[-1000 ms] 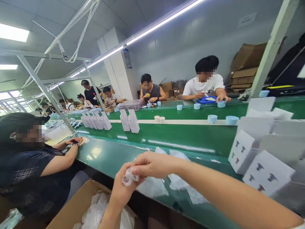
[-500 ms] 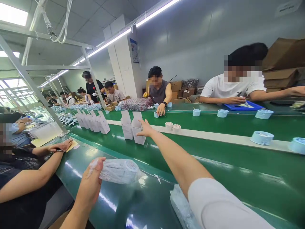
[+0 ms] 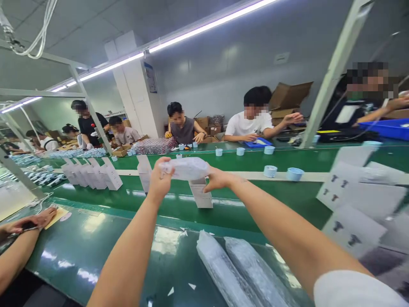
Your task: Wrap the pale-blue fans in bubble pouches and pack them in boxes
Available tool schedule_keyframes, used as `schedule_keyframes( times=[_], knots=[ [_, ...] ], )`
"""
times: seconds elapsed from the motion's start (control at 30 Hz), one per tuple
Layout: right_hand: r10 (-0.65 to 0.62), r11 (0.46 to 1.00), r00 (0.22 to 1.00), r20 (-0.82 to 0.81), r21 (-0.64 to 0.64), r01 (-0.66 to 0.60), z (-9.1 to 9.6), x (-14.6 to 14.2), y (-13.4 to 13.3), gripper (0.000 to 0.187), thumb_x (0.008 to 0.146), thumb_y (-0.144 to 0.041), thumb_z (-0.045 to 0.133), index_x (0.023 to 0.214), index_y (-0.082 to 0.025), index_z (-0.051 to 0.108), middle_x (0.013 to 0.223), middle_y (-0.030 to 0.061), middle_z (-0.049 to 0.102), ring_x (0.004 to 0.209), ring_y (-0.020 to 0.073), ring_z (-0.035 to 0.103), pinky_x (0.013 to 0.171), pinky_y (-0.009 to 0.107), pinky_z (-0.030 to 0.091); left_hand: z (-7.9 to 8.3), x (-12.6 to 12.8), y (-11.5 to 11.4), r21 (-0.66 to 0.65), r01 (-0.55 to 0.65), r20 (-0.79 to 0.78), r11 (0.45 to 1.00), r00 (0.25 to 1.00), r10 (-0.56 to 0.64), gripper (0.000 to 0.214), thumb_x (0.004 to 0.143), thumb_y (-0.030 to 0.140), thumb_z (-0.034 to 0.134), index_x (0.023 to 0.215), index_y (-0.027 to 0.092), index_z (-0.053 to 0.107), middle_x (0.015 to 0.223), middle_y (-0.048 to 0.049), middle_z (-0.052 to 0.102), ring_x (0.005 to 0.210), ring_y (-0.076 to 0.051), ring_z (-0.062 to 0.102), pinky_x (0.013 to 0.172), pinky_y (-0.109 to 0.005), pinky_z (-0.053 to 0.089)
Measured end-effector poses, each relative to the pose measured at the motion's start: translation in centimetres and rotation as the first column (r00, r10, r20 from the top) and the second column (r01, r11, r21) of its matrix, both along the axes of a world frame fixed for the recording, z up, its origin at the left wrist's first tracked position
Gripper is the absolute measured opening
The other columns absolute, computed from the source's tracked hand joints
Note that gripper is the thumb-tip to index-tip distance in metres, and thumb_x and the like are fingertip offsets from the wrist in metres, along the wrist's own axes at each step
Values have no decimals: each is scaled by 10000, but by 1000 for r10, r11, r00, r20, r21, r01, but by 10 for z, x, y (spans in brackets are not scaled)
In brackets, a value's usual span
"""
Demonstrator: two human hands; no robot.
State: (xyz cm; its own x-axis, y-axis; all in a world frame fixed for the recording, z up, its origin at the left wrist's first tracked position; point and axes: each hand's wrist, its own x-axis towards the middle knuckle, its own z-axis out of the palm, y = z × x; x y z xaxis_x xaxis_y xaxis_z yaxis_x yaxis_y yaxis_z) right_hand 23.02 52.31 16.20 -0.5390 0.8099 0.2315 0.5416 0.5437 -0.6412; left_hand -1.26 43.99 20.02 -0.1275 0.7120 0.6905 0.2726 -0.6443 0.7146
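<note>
My left hand [image 3: 159, 179] and my right hand [image 3: 218, 179] are both stretched out over the green belt [image 3: 255, 192]. Between them they hold a clear plastic bag [image 3: 185, 168] level, one hand closed on each end. Right below the bag stands an upright white carton [image 3: 201, 195] with its top flap open. A second white carton [image 3: 144, 172] stands just behind my left hand.
Two long bubble-wrap packs [image 3: 236, 268] lie on the near table edge. A row of white cartons [image 3: 92, 175] stands on the belt at left, flat printed boxes [image 3: 354, 204] at right. Blue round tubs [image 3: 294, 173] sit on the belt. Several people work across and beside me.
My left hand has carried the bag up and forward from the table to above the carton. My right hand left the carton and took the bag's other end.
</note>
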Motion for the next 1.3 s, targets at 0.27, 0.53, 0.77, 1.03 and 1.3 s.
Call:
schedule_keyframes(
  times=[0.27,0.53,0.77,1.03,1.3],
  knots=[
    [-176,974,982,-73,-154,164,-30,36,-22,723,523,-174,849,1021,-248,330,985,7,575,979,241,603,789,344,511,26,62,35,34,-93,-830,995,552,80,473,715,-78,411,1078,129,633,1015,-122,605,1070,-270,573,954,-421,457],
    [-138,982,970,-202,-158,106,-40,38,-27,752,536,-127,834,1079,-254,330,1221,72,550,1112,237,603,885,344,512,19,119,57,-133,47,-955,990,260,-141,296,699,-19,649,938,150,689,907,-48,670,917,-211,620,836,-294,485],
    [-258,962,934,-249,-160,223,-34,57,-24,759,572,-132,791,1122,-252,282,1214,89,528,1084,238,613,837,344,538,-15,100,-3,-58,3,-916,998,397,-55,158,922,265,545,951,173,670,1086,-137,681,1144,-306,539,987,-486,414],
    [-394,913,913,-104,-159,376,-22,74,-21,846,478,-66,795,1180,-224,350,1125,99,557,1027,299,610,867,441,530,-110,78,-151,-405,350,-913,844,-200,-355,523,750,332,700,1233,181,568,1238,-225,623,1149,-353,584,793,-433,482],
    [-295,904,915,-275,228,361,33,-14,-46,378,881,-243,506,1248,-186,435,1259,165,497,1255,333,447,1059,497,377,-112,67,-163,-265,314,-950,912,-248,-191,452,811,312,610,1225,149,534,868,-110,659,717,-243,594,543,-339,418]
  ],
)
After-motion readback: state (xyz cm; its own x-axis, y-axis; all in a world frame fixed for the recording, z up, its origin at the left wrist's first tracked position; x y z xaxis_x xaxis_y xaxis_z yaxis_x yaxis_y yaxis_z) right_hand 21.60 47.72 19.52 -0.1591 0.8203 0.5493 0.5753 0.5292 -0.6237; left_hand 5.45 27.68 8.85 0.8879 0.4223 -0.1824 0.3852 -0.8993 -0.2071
